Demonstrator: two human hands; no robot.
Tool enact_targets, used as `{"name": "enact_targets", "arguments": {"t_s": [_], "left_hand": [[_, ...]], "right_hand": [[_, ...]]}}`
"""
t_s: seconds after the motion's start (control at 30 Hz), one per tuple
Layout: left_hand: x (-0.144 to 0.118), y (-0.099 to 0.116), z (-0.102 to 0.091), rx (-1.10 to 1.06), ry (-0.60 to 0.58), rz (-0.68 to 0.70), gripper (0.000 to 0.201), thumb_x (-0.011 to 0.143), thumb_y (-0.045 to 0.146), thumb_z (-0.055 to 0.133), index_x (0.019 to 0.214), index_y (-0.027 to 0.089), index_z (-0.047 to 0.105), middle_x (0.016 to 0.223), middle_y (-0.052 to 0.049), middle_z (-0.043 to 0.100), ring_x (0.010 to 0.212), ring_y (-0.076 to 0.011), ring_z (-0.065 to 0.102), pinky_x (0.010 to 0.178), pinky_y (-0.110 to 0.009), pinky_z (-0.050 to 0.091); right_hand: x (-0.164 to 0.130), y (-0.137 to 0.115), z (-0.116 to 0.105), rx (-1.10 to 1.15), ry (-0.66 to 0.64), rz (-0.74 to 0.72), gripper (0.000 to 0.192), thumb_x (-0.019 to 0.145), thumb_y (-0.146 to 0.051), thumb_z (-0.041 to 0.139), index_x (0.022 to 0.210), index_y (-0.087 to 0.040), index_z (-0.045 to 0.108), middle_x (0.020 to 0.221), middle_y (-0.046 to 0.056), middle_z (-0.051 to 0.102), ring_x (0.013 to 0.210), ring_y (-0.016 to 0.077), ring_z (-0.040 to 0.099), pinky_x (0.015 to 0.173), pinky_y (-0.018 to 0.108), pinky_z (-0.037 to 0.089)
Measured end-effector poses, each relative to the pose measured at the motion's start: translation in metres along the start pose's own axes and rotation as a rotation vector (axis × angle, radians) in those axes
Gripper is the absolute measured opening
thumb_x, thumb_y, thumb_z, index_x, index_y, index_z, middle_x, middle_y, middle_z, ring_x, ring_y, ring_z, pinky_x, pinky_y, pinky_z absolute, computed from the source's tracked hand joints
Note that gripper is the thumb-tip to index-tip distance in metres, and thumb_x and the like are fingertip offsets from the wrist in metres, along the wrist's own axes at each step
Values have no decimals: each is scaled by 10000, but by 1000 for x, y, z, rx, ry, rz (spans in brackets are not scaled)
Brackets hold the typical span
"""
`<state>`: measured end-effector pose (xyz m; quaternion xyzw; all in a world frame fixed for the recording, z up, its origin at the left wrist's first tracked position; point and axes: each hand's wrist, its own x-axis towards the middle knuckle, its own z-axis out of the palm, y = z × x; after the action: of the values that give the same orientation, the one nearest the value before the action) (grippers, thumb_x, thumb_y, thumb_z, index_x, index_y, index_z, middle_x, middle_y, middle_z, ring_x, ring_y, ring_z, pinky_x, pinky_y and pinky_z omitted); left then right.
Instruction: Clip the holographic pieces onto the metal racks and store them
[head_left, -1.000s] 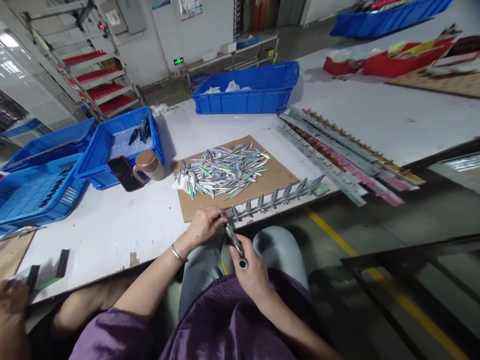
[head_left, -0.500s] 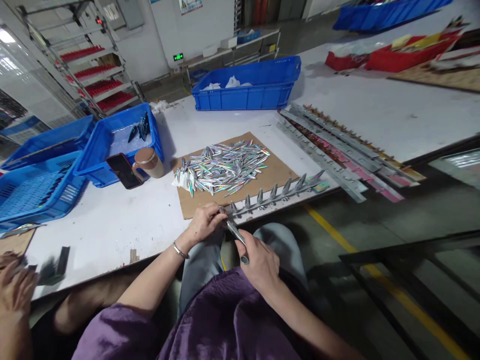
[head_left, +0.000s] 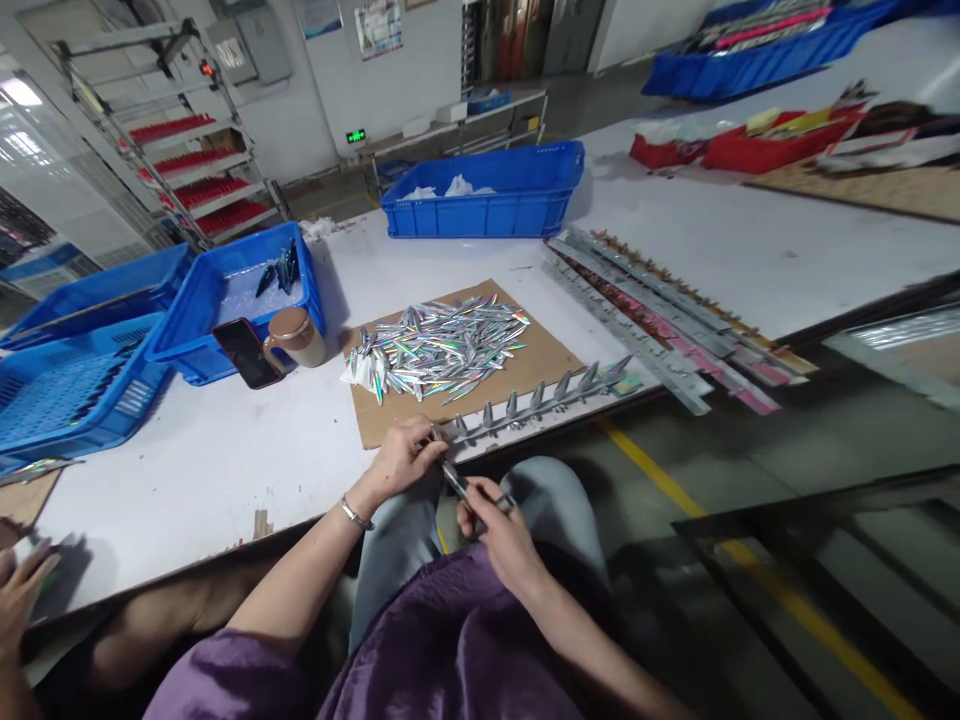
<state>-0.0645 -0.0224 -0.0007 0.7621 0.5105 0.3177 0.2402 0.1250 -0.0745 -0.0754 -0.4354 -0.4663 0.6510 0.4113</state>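
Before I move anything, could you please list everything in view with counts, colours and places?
Table: one, white, in front
Cardboard: one, brown, on table
Slim pieces: many, silver, heaped on cardboard
Strip with upright pieces: one, grey, table's near edge
Loose strips: several, grey, pink and gold, right
Tubs: at least five, blue, left, back, far right
Mug: one, brown and cream, left
Phone: one, black, beside mug
Containers: two, red, far right
Rack: one, grey, back left
Tool: one, silver, over lap
Another person's hand: one, left edge
Left hand: one, bare, strip's near end
Right hand: one, bare, holding tool
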Motion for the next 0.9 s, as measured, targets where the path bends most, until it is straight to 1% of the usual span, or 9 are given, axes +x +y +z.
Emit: {"name": "enact_targets", "arguments": {"t_s": [0.07, 0.13, 0.17, 0.23, 0.3, 0.43, 0.7, 0.83, 0.9], "left_hand": [[1, 0, 0, 14, -9, 4, 219, 971, 354, 568, 901, 172, 668, 900, -81, 690, 851, -194, 639, 801, -309, 476], [2, 0, -1, 31, -17, 3, 203, 967, 344, 562, 911, 182, 670, 905, -78, 701, 847, -197, 649, 798, -310, 483], [3, 0, -2, 39, -17, 3, 199, 966, 342, 557, 915, 187, 670, 902, -74, 706, 841, -197, 654, 795, -310, 487], [4, -4, -3, 51, -9, -4, 203, 965, 345, 544, 918, 197, 674, 897, -64, 714, 833, -198, 665, 788, -309, 494], [6, -9, -4, 58, -1, -7, 207, 957, 354, 546, 909, 206, 683, 888, -55, 719, 823, -200, 673, 776, -306, 502], [8, -12, -5, 59, -4, -12, 227, 938, 382, 557, 878, 213, 697, 876, -58, 731, 820, -212, 683, 767, -309, 512], [4, -10, -3, 77, -23, -34, 222, 956, 359, 536, 915, 197, 681, 916, -70, 726, 837, -200, 672, 789, -298, 494], [4, -10, -4, 77, -30, -28, 216, 965, 354, 537, 918, 196, 678, 912, -66, 715, 855, -200, 663, 801, -299, 480], [3, -8, -3, 82, -30, -33, 209, 965, 342, 537, 928, 194, 679, 904, -68, 707, 856, -202, 657, 802, -302, 478]], "right_hand": [[-3, -9, -8, -494, 90, -215, 274, 975, -420, 508, 1110, -215, 630, 787, 49, 673, 700, 205, 613, 654, 318, 423], [-5, -19, -11, -985, 120, -412, 256, 978, -287, 522, 1194, -210, 636, 895, 85, 712, 807, 243, 649, 707, 342, 420], [-5, -23, -10, -1172, 113, -478, 264, 977, -243, 528, 1217, -203, 632, 900, 90, 713, 817, 251, 651, 707, 348, 416], [-3, -31, -4, -1431, 114, -529, 276, 965, -199, 559, 1234, -180, 618, 899, 96, 705, 795, 255, 651, 698, 361, 423], [-1, -36, 4, -1578, 146, -530, 317, 934, -136, 572, 1250, -154, 596, 888, 106, 696, 778, 255, 650, 687, 374, 439], [-3, -45, 14, -1695, 131, -506, 345, 903, -64, 538, 1239, -126, 584, 850, 111, 681, 731, 245, 651, 648, 370, 459], [-8, -49, 22, -1724, 37, -483, 421, 884, -14, 453, 1282, -88, 569, 875, 172, 680, 737, 271, 659, 602, 361, 477], [-5, -48, 18, -1597, -9, -429, 412, 878, -15, 469, 1268, -98, 574, 908, 189, 700, 772, 287, 683, 618, 356, 467], [-3, -43, 12, -1375, -4, -359, 317, 897, -86, 518, 1198, -150, 590, 888, 140, 715, 769, 264, 689, 636, 331, 458]]}}
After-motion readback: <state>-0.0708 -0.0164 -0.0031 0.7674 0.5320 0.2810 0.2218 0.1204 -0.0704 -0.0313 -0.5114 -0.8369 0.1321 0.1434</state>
